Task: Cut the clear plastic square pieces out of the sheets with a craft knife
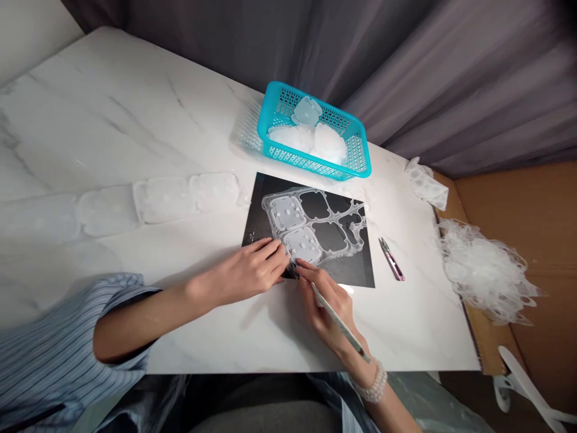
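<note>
A clear moulded plastic sheet (295, 225) lies on a black mat (356, 264). Two squarish panels with small raised bumps sit in its left part, while its right part is an open frame with cut-out holes. My left hand (259, 267) holds the sheet down at its near left corner, fingers bent over the edge. In my right hand (331, 307) is a slim pen-like craft knife (336, 316), gripped like a pencil. Its tip meets the sheet's near edge, close beside my left fingertips; the exact contact point is partly hidden.
A turquoise basket (265, 114) behind the mat holds several translucent pieces. Pink-handled thread snips (392, 260) lie right of the mat. A strip of joined plastic panels (162, 200) stretches left. Plastic scraps (482, 264) are heaped in a cardboard box (518, 210) past the table's right edge.
</note>
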Demonstrator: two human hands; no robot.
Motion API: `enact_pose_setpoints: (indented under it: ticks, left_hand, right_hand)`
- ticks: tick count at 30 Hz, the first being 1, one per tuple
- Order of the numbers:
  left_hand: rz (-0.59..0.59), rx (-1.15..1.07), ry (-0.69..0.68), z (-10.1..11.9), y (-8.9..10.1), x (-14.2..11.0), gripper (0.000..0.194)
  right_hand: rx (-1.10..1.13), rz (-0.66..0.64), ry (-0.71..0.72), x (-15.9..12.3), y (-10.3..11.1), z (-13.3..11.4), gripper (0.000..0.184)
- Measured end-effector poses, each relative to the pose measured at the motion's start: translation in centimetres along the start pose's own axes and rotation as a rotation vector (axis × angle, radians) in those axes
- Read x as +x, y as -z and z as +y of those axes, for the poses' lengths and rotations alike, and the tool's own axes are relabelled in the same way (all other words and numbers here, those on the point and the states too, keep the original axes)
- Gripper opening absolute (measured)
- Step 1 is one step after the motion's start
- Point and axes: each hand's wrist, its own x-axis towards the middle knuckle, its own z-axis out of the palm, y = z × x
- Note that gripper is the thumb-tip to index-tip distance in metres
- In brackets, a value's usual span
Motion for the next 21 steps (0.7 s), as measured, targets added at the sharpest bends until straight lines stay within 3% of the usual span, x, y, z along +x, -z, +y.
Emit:
enact_pose_setpoints:
  ticks: [7,15,21]
  left_hand:
    - [-0.095,-0.031,0.023,-0.1,0.3,0.1,0.034]
    - [-0.062,0.007,-0.008,0.0,0.0,-0.3,0.032]
    - [-0.019,0.022,0.034,0.5,-0.2,-0.6,0.032]
  right_hand:
    - [-0.027,-0.008,0.055,-0.2,-0.4,0.5,0.029]
    - [-0.232,-0.098,0.193,0.2,-1.0,1.0,0.034]
    - [-0.276,-0.156,0.136,0.4,-1.2,1.2,0.04]
